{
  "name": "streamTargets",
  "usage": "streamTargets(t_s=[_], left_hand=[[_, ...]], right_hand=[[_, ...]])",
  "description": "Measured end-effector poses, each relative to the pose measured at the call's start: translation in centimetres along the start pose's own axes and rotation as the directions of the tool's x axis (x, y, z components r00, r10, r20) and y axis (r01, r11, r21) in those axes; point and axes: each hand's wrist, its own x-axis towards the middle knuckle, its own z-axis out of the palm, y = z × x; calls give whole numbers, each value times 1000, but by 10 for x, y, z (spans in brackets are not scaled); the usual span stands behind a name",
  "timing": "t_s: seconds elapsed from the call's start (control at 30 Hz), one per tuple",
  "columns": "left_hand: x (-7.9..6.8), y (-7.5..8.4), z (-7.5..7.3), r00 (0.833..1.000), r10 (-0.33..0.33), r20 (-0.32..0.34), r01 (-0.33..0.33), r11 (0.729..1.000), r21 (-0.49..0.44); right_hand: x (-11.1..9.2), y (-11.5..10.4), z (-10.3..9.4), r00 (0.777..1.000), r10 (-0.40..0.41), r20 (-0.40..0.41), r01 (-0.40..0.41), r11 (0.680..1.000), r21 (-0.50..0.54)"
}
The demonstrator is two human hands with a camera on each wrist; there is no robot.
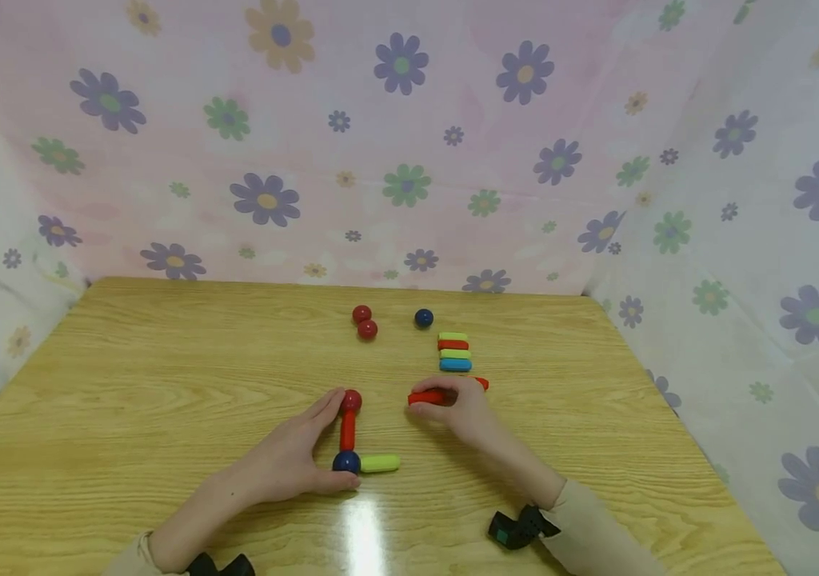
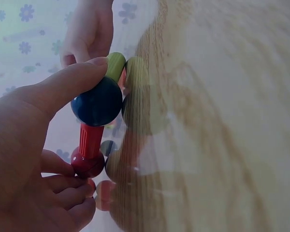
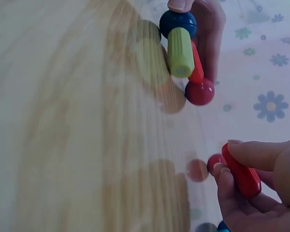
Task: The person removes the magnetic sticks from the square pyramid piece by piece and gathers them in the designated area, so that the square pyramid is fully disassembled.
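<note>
My left hand (image 1: 293, 458) pinches a joined toy piece, the thumb on its dark blue ball (image 1: 346, 462) and the fingers at its red ball (image 1: 353, 400). A red rod (image 1: 348, 432) links the two balls. From the blue ball a yellow-green rod (image 1: 381, 463) sticks out to the right, its outer end free. A loose red rod (image 3: 242, 174) is pinched between thumb and fingers of my right hand (image 1: 465, 410), apart from the joined piece. Behind that hand, the end of something red (image 1: 482, 385) shows; the rest is hidden.
Two red balls (image 1: 367, 330) sit touching towards the back of the wooden table (image 1: 186, 360). A dark blue ball (image 1: 424, 318) stands to their right. Nearer, several yellow-green, red and blue rods (image 1: 456, 365) lie in a row. Flowered cloth (image 1: 409, 184) hangs behind the table.
</note>
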Motion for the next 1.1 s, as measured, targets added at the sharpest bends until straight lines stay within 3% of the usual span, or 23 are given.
streamTargets(t_s=[0.3,0.53,0.7,1.1], left_hand=[[0,-1,1,1000,14,-12,-13,1000,6],[0,-1,2,1000,8,-6,-7,1000,10],[0,-1,2,1000,5,-4,-5,1000,14],[-2,-1,1,1000,-1,-8,1,1000,8]], right_hand=[[-17,9,-31,999,41,24,-41,999,5],[-19,17,-39,990,130,-52,-131,991,-13],[-18,26,-42,986,119,-115,-126,990,-60],[-17,31,-42,988,52,-146,-66,994,-92]])
